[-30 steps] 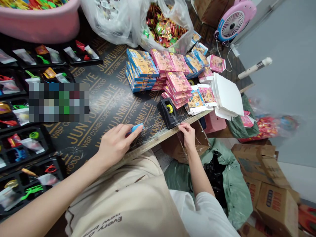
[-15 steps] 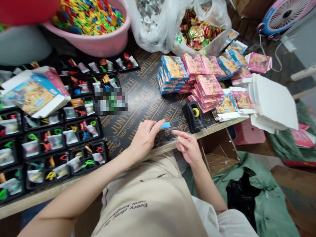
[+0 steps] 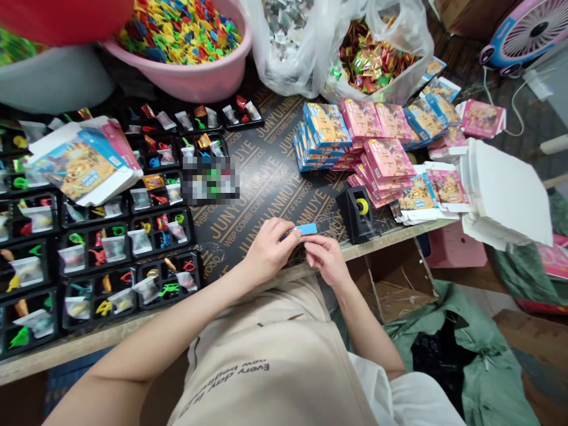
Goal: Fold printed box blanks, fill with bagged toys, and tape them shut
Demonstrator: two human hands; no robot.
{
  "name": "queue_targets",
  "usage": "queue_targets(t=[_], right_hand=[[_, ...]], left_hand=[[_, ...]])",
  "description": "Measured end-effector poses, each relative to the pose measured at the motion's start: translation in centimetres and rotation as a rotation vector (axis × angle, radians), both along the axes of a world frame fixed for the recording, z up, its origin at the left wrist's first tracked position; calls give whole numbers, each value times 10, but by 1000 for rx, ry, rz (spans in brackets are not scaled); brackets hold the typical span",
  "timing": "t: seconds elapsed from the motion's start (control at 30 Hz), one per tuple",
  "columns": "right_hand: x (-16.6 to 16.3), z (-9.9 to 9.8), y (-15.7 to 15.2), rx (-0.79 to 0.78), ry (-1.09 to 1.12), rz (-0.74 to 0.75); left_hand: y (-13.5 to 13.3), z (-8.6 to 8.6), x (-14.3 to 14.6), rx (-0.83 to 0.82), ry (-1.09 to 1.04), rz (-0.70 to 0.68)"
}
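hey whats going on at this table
A person is at a dark table. Their left hand holds a small blue box over the near edge, and the right hand meets it from below with its fingertips. A black tape dispenser stands just to the right. Stacks of blue and pink boxes lie behind it, and black trays of small toys cover the left side.

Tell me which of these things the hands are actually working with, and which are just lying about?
In hand: small blue box, pinched by the left hand, with the right hand at its near edge; black tape dispenser just beside them.
Lying about: pink basin of coloured bits; black trays; stacked pink and blue boxes; clear bags; white flat cartons; fan.
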State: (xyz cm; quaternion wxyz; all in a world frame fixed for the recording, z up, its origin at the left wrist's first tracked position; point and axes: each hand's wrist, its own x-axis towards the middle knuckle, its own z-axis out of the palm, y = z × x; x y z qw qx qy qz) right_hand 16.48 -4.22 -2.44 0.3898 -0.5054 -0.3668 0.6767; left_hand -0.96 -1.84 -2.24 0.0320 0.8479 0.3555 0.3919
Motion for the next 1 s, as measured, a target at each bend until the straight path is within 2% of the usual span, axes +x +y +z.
queue_targets(t=[0.1,0.17,0.3,0.4,0.5,0.6,0.7,0.77,0.8,0.9,1.0], right_hand=[[8,-12,0,221,-407,-81],[15,-25,0,304,-571,-146],[23,-50,0,470,-802,-116],[22,-60,0,559,-902,-28],[22,-62,0,574,-940,-15],[24,-62,0,583,-963,-6],[28,-64,-1,595,-972,11],[30,-66,-1,601,-971,0],[31,-67,0,604,-972,-8],[31,-71,2,617,-980,-18],[30,-71,2,622,-989,-5]], left_hand=[[5,-3,-3,45,19,-19],[15,-7,-9,105,58,-51],[62,-28,-22,202,177,-47],[110,-53,-27,121,269,-47],[149,-72,-23,-48,292,-64],[167,-73,-13,-190,288,-99],[165,-61,-20,-234,243,-73],[160,-49,-47,-220,175,58],[156,-42,-68,-213,133,171],[140,-18,-153,-266,11,660],[119,4,-240,-479,-23,1180]])
